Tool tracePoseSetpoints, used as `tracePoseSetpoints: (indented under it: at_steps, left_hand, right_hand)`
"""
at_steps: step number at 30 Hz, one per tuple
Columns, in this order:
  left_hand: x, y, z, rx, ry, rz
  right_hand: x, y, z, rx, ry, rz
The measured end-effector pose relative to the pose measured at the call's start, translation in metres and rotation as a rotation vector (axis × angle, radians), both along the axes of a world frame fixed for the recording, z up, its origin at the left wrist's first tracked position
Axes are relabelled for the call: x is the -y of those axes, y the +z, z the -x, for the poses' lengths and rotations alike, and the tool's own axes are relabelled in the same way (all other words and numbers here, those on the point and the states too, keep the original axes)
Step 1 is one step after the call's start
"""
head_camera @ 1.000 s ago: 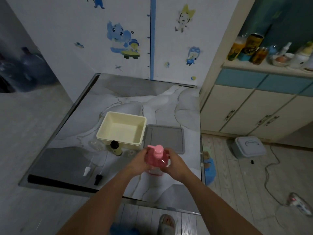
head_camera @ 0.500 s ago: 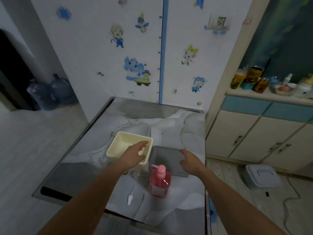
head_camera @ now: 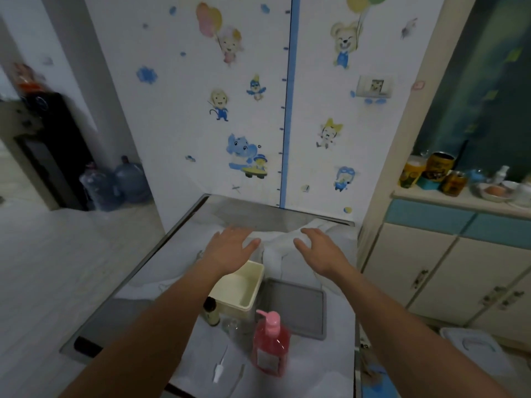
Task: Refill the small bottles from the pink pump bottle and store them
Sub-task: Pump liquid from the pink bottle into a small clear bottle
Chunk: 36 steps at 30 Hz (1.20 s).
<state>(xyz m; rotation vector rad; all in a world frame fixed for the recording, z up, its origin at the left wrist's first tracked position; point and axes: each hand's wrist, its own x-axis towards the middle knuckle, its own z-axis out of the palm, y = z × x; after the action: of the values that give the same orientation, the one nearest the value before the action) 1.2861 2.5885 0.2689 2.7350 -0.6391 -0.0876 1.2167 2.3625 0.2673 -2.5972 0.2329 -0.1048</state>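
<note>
Both hands (head_camera: pixel 230 248) lifted forward; left arm probably hides bottles.

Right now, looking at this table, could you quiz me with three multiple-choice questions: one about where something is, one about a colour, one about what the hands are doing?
1. Where does the gray lid lie?
A. on top of the cream tub
B. flat on the table, to the right of the cream tub
C. on the floor

2. What colour is the pump bottle?
A. green
B. white
C. pink

3. What are the left hand and right hand doing?
A. both open, holding nothing
B. both gripping the pump bottle
C. one pinching the white nozzle

Answers:
1 B: the lid lies on the table beside the cream tub, which stands open.
2 C: body and pump head are pink.
3 A: the fingers are spread above the far part of the table, and the bottle stands alone nearer the person.
</note>
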Motion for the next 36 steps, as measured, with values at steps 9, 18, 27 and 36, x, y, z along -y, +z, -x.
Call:
tracePoseSetpoints:
  at_steps: [9, 18, 27, 36]
  left_hand:
    - [-0.006, 0.018, -0.027, 0.014, 0.029, -0.086]
    - [0.003, 0.018, -0.107, 0.014, -0.027, -0.173]
    - [0.03, 0.001, -0.208, -0.082, -0.219, -0.175]
    - [0.028, -0.007, -0.229, -0.063, -0.26, -0.173]
  right_hand:
    - [-0.012, 0.016, -0.027, 0.027, 0.017, 0.001]
    - [-0.024, 0.02, -0.091, 0.025, -0.077, 0.021]
    - [-0.036, -0.006, -0.177, -0.035, -0.261, 0.046]
    - [-0.042, -0.009, -0.187, -0.06, -0.309, 0.061]
